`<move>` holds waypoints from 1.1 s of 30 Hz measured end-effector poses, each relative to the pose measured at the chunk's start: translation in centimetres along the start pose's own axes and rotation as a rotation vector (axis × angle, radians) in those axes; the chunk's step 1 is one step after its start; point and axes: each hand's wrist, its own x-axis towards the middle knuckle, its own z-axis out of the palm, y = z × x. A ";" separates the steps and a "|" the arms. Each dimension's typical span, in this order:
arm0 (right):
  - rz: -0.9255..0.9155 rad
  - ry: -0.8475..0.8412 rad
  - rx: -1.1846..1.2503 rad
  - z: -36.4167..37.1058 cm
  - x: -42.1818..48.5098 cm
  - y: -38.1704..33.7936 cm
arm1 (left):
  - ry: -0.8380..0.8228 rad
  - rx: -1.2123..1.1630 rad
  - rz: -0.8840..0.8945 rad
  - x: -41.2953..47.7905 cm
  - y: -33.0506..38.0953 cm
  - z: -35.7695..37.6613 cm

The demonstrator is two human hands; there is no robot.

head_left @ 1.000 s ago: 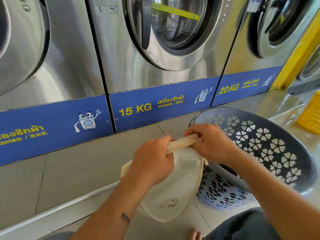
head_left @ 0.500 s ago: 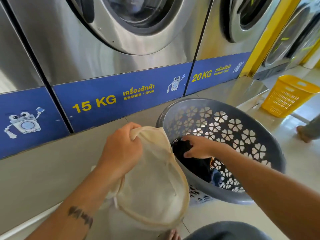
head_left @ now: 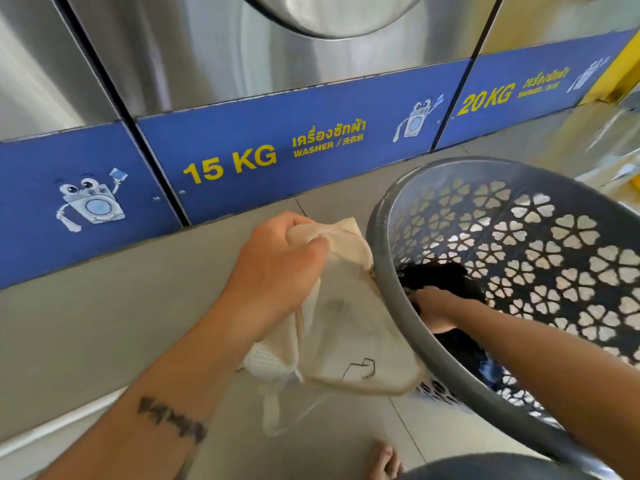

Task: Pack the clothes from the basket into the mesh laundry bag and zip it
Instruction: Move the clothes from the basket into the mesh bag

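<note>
my left hand clamps the mesh bag; at three o'clock, my right hand grips dark clothes inside the grey basket.

The scene is brightly lit, with daylight entering from the right, where the floor washes out into pale glare. The steel washer fronts carry soft streaked reflections. Light shines through the cut-outs in the basket. Wide-angle distortion bends the blue label strip and tilts the machine seams. The top right corner is smeared by motion blur; the centre is fairly sharp.
</note>
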 end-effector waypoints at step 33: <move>-0.558 0.729 0.519 -6.7 -31.8 -15.1 | -0.072 -0.489 -0.046 -8.1 2.9 -3.6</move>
